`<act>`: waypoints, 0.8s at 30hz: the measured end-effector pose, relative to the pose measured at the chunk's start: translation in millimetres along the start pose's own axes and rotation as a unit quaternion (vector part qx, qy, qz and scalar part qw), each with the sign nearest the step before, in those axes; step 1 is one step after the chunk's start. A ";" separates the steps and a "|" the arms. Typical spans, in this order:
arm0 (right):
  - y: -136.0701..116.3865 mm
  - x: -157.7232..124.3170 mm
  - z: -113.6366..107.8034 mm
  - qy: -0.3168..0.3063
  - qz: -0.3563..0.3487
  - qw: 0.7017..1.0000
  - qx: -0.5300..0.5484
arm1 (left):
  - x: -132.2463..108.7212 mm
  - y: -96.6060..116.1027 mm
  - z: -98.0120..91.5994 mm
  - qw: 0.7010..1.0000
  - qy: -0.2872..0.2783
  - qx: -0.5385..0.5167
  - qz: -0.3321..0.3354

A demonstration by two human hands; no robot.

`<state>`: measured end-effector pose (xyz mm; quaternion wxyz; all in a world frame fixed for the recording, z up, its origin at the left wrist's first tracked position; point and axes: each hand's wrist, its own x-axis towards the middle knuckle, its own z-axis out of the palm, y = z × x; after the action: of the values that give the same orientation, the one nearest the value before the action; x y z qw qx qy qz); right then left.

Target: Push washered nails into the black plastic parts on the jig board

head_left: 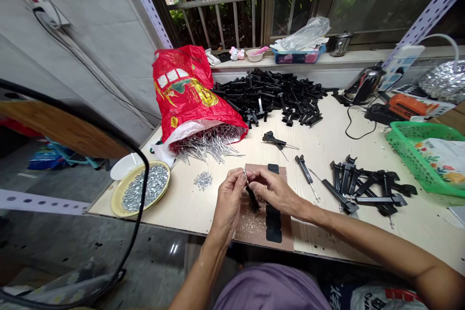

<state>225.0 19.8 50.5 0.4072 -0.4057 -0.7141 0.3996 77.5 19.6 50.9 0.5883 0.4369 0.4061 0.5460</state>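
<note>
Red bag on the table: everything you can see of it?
The red bag is glossy, plastic-looking and crumpled, printed in yellow, white and green, whitish inside at the mouth. It rests on the table, open toward the front edge, with thin silvery rods spilling out. The black pile is right beside it; contact is unclear.

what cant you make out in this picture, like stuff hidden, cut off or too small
All in the head view:
- Upper end of the black part: covered by fingers of the left hand and right hand.
- Inner ends of the metal rods: hidden by the red bag.
- Small metal pieces: too small for exact shape.
- Green basket: cut off by the right edge.
</note>
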 end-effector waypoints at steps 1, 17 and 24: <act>-0.7 -2.9 3.1 0.002 0.002 0.999 0.038 | -1.2 2.1 2.2 1.000 0.000 0.014 0.016; 14.4 -39.6 -29.4 0.093 0.067 0.975 -0.192 | -5.3 -29.1 13.4 0.993 -0.013 0.113 -0.033; 63.4 -67.1 -70.7 0.002 0.089 0.861 -0.500 | -7.6 -61.8 4.0 0.953 -0.014 0.303 0.022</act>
<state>327.9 -1.6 0.7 0.1136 -0.6173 -0.7781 0.0223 98.5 10.4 -7.1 0.4217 0.6108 0.5349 0.4037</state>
